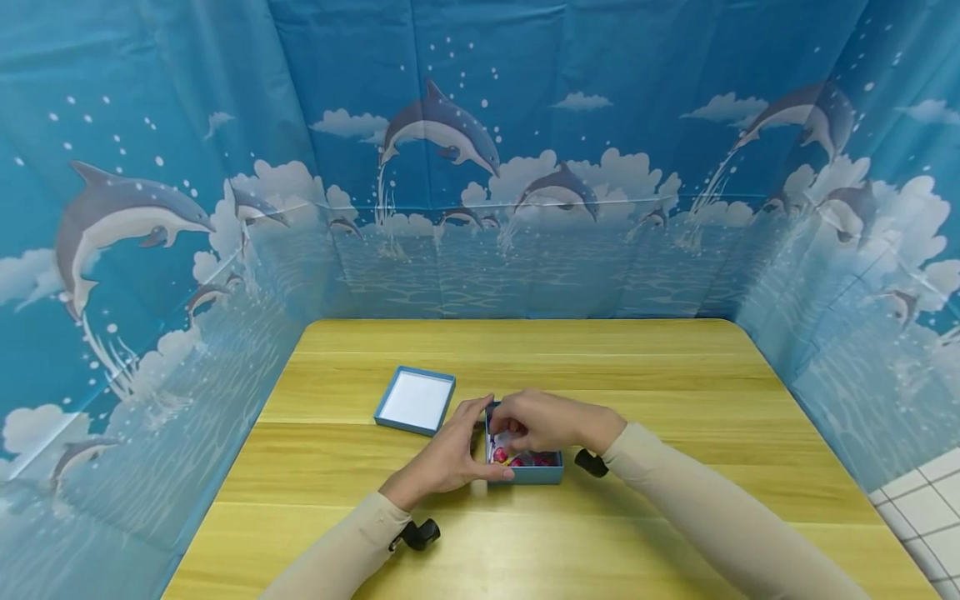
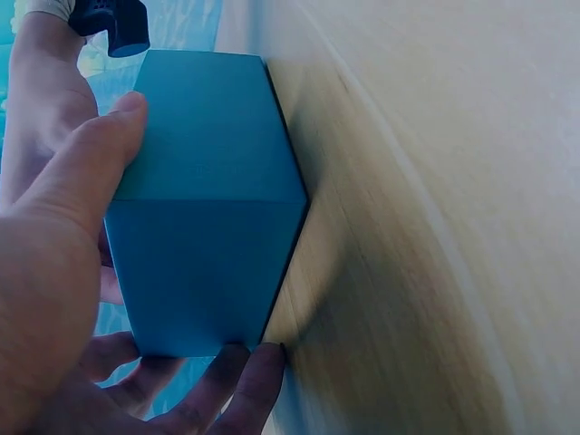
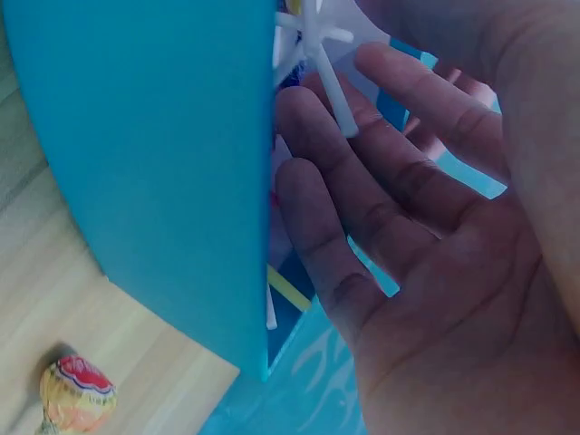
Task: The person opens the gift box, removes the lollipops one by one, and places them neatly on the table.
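Observation:
A small blue box (image 1: pixel 537 474) stands uncovered on the table, with red wrapped lollipops (image 1: pixel 501 455) and white sticks (image 3: pixel 335 91) inside. My left hand (image 1: pixel 450 454) grips it from the left: the thumb presses the near wall and the fingers wrap the far side, as the left wrist view also shows. Over the box, my right hand (image 1: pixel 542 419) reaches in with bent fingers, beside the white sticks. The thumb tip is out of sight in the right wrist view, so whether it pinches a lollipop cannot be told.
The blue lid (image 1: pixel 415 400) lies with its white inside up, left of the box. One wrapped lollipop (image 3: pixel 79 392) sits on the wooden table (image 1: pixel 600 525), near the box. A dolphin-print curtain (image 1: pixel 480 250) surrounds the table at the back and sides.

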Tool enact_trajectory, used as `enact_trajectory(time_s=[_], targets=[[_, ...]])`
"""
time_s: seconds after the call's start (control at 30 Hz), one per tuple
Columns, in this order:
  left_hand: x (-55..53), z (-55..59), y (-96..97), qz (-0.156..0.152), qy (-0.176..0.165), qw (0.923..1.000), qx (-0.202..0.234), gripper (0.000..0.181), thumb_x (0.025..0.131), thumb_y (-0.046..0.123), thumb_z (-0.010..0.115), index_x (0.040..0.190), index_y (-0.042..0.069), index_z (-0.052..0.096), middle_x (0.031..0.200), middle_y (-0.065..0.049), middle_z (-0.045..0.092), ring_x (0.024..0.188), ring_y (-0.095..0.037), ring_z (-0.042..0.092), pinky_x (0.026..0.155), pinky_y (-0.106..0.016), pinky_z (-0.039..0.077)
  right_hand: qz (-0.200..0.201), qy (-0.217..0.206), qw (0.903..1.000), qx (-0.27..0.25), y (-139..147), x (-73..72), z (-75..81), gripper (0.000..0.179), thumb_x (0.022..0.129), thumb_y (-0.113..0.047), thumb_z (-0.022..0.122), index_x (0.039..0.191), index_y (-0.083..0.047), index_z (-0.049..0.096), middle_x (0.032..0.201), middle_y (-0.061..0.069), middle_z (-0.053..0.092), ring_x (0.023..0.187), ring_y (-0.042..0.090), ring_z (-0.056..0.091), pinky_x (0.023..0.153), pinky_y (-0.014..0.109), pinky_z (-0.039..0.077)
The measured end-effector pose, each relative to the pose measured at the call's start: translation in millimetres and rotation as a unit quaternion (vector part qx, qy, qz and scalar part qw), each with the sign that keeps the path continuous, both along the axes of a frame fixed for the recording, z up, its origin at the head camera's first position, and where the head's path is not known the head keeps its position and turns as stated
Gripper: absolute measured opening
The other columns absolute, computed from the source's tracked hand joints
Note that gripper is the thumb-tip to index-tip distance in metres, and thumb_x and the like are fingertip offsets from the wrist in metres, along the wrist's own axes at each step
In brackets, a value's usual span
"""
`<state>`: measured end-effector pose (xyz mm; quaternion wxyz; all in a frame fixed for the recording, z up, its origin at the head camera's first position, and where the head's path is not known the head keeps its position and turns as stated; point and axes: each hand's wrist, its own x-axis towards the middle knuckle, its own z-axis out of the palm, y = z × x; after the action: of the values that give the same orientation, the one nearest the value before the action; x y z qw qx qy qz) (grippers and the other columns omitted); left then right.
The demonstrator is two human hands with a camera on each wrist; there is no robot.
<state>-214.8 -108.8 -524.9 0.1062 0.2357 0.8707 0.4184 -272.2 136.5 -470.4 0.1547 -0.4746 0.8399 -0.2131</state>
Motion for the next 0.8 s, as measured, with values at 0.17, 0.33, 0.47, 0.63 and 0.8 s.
enact_trajectory(time_s=[0.17,0.33,0.47,0.63,0.8], targets=[[-0.6,-1.6,0.3,0.001,0.002,1.0,-0.001,0.122,0.096,0.052,0.097,0.187,0.015,0.025,0.189,-0.012,0.034,0.174,-0.037,0.041,0.141,-0.06,0.041,0.004,-0.026,0.9996,0.01,-4.4,-2.0,-4.1,0.019,0.109,-0.009,0.083,0.127,-0.007,0.083,0.114,0.007,0.084,0.09,0.004,0.072,0.084,0.022,0.064],[-0.3,-1.6,0.4,0.0,0.001,1.0,0.003,0.121,0.097,0.051,0.097,0.187,0.014,0.025,0.189,-0.011,0.034,0.174,-0.037,0.04,0.14,-0.061,0.041,-0.001,-0.049,0.9985,0.023,-8.7,-3.5,-9.5,0.012,0.11,-0.019,0.084,0.121,-0.014,0.083,0.104,-0.007,0.083,0.087,0.001,0.073,0.084,0.02,0.063],[-0.3,-2.2,0.6,0.0,0.002,1.0,0.004,0.121,0.097,0.051,0.097,0.187,0.014,0.025,0.189,-0.011,0.034,0.174,-0.037,0.041,0.14,-0.061,0.042,-0.006,-0.061,0.9975,0.036,-11.8,-3.6,-13.0,0.006,0.111,-0.019,0.083,0.117,-0.018,0.083,0.1,-0.012,0.081,0.087,-0.001,0.072,0.084,0.02,0.063],[-0.7,-2.3,0.8,-0.001,0.001,1.0,0.003,0.12,0.097,0.052,0.096,0.187,0.015,0.025,0.189,-0.011,0.034,0.174,-0.037,0.041,0.139,-0.06,0.043,-0.007,-0.071,0.9967,0.037,-14.0,-5.6,-16.6,0.004,0.11,-0.018,0.084,0.113,-0.017,0.083,0.098,-0.011,0.081,0.086,-0.002,0.072,0.084,0.02,0.063],[-0.7,-1.8,1.1,-0.001,0.0,1.0,0.005,0.121,0.097,0.051,0.097,0.187,0.014,0.026,0.189,-0.011,0.034,0.174,-0.037,0.041,0.139,-0.06,0.042,-0.014,-0.086,0.9954,0.039,-15.1,-8.5,-18.0,0.003,0.109,-0.018,0.086,0.111,-0.018,0.084,0.097,-0.011,0.082,0.084,-0.001,0.073,0.083,0.019,0.063]])
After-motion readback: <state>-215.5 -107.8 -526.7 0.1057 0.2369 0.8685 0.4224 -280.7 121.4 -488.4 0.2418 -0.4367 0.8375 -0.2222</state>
